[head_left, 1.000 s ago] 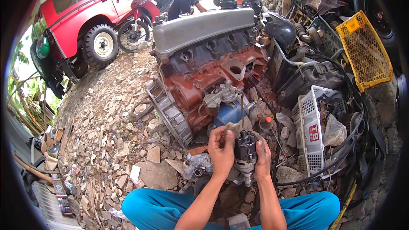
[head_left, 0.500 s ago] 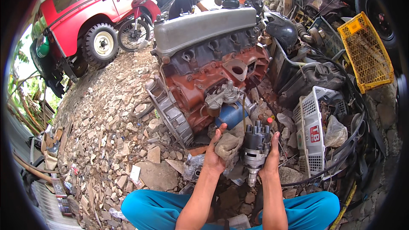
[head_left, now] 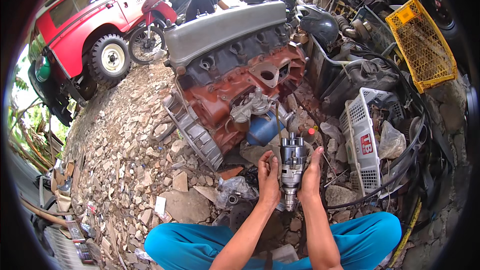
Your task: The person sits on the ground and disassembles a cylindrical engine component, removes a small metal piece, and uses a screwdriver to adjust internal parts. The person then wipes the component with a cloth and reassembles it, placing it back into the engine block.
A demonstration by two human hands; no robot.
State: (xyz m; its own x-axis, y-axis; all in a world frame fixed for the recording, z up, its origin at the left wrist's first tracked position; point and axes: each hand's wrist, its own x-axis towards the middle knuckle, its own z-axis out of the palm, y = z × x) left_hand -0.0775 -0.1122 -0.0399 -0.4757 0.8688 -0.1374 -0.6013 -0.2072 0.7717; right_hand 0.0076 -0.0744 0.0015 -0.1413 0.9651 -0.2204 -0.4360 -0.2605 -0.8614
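An engine distributor [head_left: 291,162] with a dark multi-post cap and a silver metal body is held upright between my two hands, its shaft pointing down. My left hand [head_left: 270,182] closes against its left side with curled fingers. A greyish rag is mostly hidden at that hand, and I cannot make out its full shape. Along the right side, my right hand [head_left: 311,177] grips the distributor with its thumb pointing up. Just beyond stands a large engine block [head_left: 215,100], red-brown below, with a grey valve cover [head_left: 225,30] and a blue oil filter [head_left: 265,130].
Rubble and stones [head_left: 130,155] cover the ground. At right stand a white crate [head_left: 367,155] with parts, a yellow crate [head_left: 422,45] and a black hose [head_left: 400,175]. A person [head_left: 202,0] works behind the engine, near a red vehicle [head_left: 85,25] and a red motorbike [head_left: 155,15].
My left hand has drawn in against the distributor, and the rag that showed clearly in it is now mostly out of sight. The distributor has moved slightly left and up in view.
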